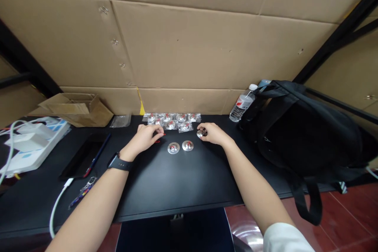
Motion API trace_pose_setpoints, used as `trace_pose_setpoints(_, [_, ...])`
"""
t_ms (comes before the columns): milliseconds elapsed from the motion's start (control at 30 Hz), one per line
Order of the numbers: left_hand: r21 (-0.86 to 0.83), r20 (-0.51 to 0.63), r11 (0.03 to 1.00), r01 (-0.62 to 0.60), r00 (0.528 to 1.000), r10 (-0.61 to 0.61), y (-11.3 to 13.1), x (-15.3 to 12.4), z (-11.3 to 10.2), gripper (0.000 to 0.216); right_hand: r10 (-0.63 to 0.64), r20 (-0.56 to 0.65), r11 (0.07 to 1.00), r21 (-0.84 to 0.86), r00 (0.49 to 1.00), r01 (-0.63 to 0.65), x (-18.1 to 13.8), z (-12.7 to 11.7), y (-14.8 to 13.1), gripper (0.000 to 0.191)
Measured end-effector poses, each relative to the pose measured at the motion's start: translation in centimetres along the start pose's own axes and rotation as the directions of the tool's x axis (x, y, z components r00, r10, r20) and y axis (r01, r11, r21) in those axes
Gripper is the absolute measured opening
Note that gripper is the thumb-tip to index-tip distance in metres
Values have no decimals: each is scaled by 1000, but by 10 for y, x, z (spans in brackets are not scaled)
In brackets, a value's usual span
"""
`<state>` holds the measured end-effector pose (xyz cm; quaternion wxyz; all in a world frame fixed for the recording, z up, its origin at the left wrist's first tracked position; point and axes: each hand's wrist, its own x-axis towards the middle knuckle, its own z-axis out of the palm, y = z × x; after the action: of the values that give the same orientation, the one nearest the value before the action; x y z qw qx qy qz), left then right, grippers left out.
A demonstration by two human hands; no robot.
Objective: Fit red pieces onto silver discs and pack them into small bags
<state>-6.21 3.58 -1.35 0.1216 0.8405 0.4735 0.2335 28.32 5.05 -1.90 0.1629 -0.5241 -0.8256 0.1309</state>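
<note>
Two round silver metal discs (180, 147) with red centres lie side by side on the black desk (165, 181). Behind them sit several clear plastic packets (173, 120) holding the same discs. My right hand (212, 133) is closed around another silver disc (201, 133), just right of the two loose ones. My left hand (146, 137), with a black watch on its wrist, is curled at the left of the discs, fingertips pinching something small and red (158, 140) against the desk.
A black backpack (298, 134) fills the desk's right side, with a water bottle (242, 104) behind it. At left lie a phone and pen (85, 155), keys, a white cable, a power strip (32, 141) and a cardboard box (73, 108). Cardboard sheets line the back wall.
</note>
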Motion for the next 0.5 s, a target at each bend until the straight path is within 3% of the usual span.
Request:
trace_pose_setpoints(133, [-82,-102,997,-11,995,3,18,1,3,17,4,-85,999,44,996,0,-1,-5,-5,41])
trace_pose_setpoints(267, [-239,-187,971,-13,982,-32,32,2,8,18,-86,-207,958,250,975,137,-1,-6,-18,36])
trace_pose_setpoints(500, [-353,-266,931,-94,964,-4,47,0,18,15,-154,-398,782,511,905,358,-8,14,-78,36])
